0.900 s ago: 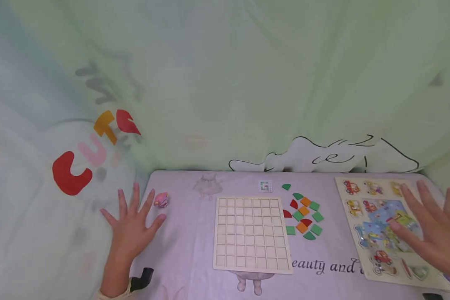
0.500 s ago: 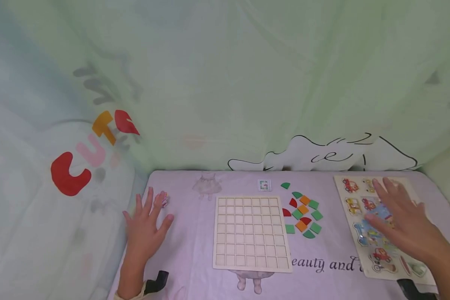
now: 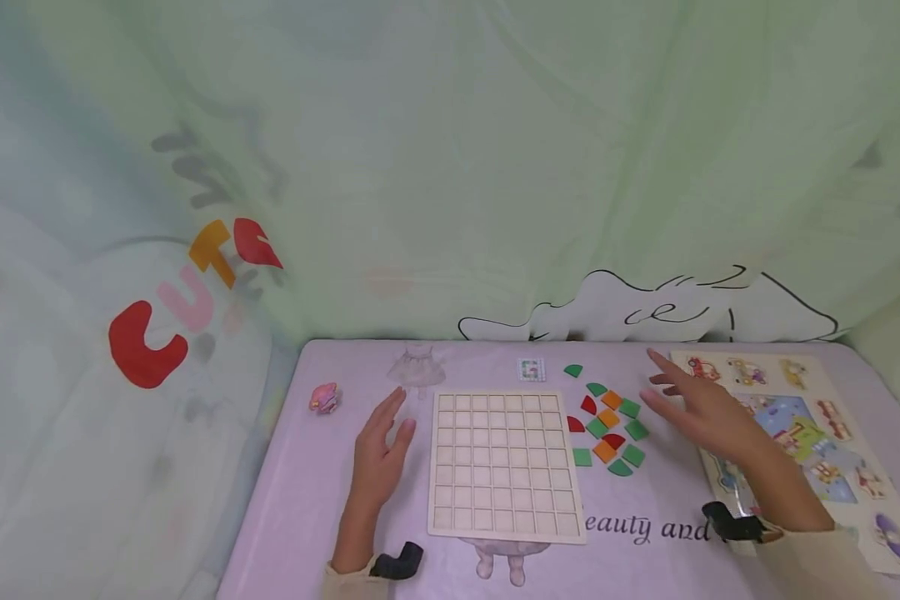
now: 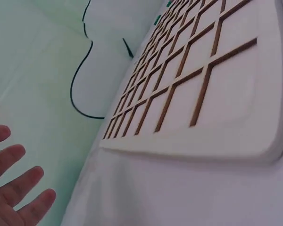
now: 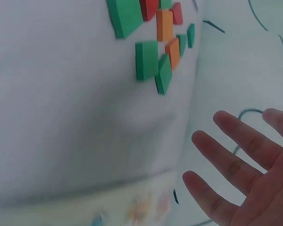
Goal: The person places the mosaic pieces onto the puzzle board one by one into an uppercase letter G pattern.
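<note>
A pale wooden grid board [image 3: 506, 467] lies flat at the middle of the table, its square cells bare. Just left of it hovers my left hand [image 3: 377, 458], fingers extended and holding nothing; the left wrist view shows its spread fingertips [image 4: 23, 186] apart from the board. Right of the board lie several loose flat pieces: green squares [image 3: 636, 429], orange squares [image 3: 604, 452], red quarter circles [image 3: 612, 442] and green quarter circles [image 3: 620, 468]. My right hand [image 3: 708, 412] is above the table between these pieces and the picture puzzle, fingers loosely extended and nothing in them.
At the right lies a wooden picture puzzle board [image 3: 802, 367] with vehicle pictures, partly under my right forearm. A small patterned card [image 3: 531, 370] lies behind the grid board. A pink figurine [image 3: 325, 398] stands at the left, and a printed curtain [image 3: 450, 183] hangs behind the table.
Both hands have moved inward: the left one rightward from beside the pink figurine to the grid board, the right one leftward from over the picture puzzle toward the loose pieces.
</note>
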### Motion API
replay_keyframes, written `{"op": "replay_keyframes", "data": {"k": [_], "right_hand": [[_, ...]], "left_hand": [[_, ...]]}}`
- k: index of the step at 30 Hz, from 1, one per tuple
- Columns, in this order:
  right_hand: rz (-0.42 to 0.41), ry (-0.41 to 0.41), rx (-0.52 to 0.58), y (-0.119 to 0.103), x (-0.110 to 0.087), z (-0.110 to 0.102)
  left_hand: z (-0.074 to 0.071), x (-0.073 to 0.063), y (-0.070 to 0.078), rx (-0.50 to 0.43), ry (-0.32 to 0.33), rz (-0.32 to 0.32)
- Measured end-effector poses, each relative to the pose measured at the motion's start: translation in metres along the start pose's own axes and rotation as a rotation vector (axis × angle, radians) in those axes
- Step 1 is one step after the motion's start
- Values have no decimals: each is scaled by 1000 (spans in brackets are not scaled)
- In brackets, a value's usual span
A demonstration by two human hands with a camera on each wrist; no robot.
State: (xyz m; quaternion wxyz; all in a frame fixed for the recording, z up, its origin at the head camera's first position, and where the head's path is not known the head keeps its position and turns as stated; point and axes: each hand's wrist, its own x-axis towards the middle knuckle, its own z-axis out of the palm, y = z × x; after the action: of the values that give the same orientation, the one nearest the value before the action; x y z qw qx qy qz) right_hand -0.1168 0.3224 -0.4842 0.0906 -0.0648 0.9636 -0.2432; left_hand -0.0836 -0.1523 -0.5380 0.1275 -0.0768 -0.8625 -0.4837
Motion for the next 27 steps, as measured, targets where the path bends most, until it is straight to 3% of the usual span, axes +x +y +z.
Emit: {"op": "replay_keyframes", "data": {"k": [4,8,13,21,27], "right_hand": [[-7,-1,32,-8,24,15],[-12,0,64,-14,45,29],[16,3,121,-20,64,40],[96,-13,229,-23,84,54],[264,-72,379,-25,98,58]], "left_hand": [[20,0,-5,-100,14,-4],[32,-1,-13,-128,14,-4],[39,-3,-21,-79,-11,19],[42,-2,-33,43,44,179],[43,-6,-39,98,-4,152]]}}
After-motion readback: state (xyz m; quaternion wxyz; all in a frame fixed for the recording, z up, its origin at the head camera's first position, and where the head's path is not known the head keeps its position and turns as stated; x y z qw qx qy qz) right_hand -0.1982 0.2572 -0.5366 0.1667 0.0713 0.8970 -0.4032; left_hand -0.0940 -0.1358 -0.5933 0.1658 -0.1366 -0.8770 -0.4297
